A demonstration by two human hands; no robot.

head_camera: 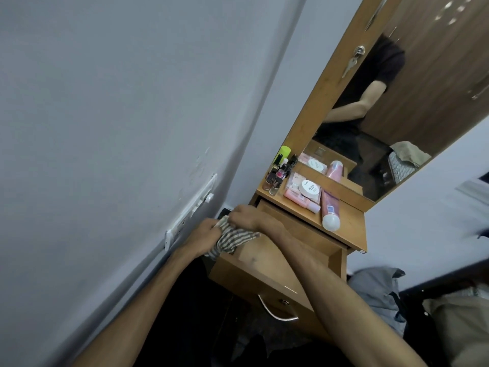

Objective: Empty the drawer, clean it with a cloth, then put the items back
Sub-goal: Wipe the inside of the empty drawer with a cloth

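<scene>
Both hands [225, 229] clamp fingers on striped cloth [232, 241] over open wooden drawer [267, 263] beside grey wall [119, 115].

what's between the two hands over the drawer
In the head view, the striped cloth is bunched between the left hand and right hand; both grip it.
</scene>
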